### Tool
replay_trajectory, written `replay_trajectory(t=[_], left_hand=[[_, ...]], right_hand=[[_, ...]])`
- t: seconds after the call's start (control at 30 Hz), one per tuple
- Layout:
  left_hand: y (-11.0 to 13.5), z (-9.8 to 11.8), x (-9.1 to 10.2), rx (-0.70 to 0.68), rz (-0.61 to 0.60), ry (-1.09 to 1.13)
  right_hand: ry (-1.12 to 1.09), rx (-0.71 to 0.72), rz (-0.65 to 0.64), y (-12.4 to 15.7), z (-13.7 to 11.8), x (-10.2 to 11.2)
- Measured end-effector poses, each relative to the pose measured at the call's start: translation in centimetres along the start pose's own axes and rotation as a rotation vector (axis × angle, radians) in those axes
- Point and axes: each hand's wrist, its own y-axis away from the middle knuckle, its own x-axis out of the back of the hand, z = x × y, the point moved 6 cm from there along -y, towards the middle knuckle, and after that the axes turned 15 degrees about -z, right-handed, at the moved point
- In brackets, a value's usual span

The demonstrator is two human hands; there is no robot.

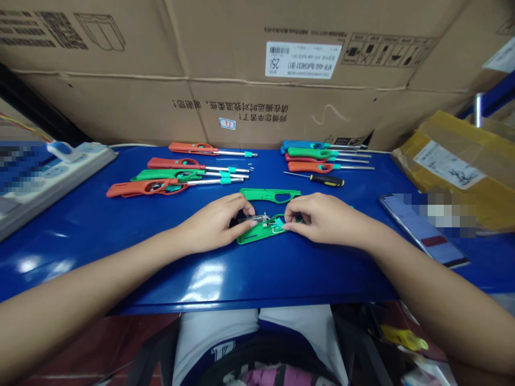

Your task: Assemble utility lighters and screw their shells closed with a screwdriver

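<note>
An opened green lighter casing half (257, 232) lies on the blue table between my hands, its inner side up. Inside it show a small teal part (278, 223) and thin pale pieces. The fingers of my left hand (217, 221) pinch a clear plastic piece, like a fuel tank (252, 218), over the casing's left part. My right hand (324, 219) is closed at the casing's right part, thumb and fingertips beside the teal part; its fingers cover that end. Just behind lies the other green casing half (261, 195), apart from the first.
Several long-nosed lighters (148, 186) lie at the back left, and more lighters (308, 166) at the back right. A screwdriver (328, 180) lies before these. A phone (418, 228) and yellow-taped package (450, 161) are right, a power strip (60, 174) left, a large carton (225, 53) behind.
</note>
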Motion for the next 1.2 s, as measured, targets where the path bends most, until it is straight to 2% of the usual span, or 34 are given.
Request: replay_trajectory(t=[0.17,0.3,0.47,0.63,0.9,1.2], left_hand=[[0.0,0.1,-0.1,-0.007,0.022,0.065],[0.2,-0.2,0.0,-0.012,0.090,0.103],[0.5,-0.3,0.3,-0.046,0.156,0.266],[1.0,0.8,0.3,-0.029,0.126,0.315],[1.1,1.8,-0.8,-0.087,-0.037,0.303],[1.1,2.1,0.0,-0.093,-0.007,0.247]], right_hand=[[0.025,-0.002,0.003,0.1,-0.1,0.0],[0.020,-0.003,0.004,0.1,-0.2,0.1],[0.022,0.016,0.002,0.4,-0.4,0.2],[0.044,0.023,-0.004,0.5,-0.4,0.0],[0.049,0.086,0.050,0.2,-0.8,-0.5],[-0.139,0.178,0.147,-0.3,-1.1,-0.4]])
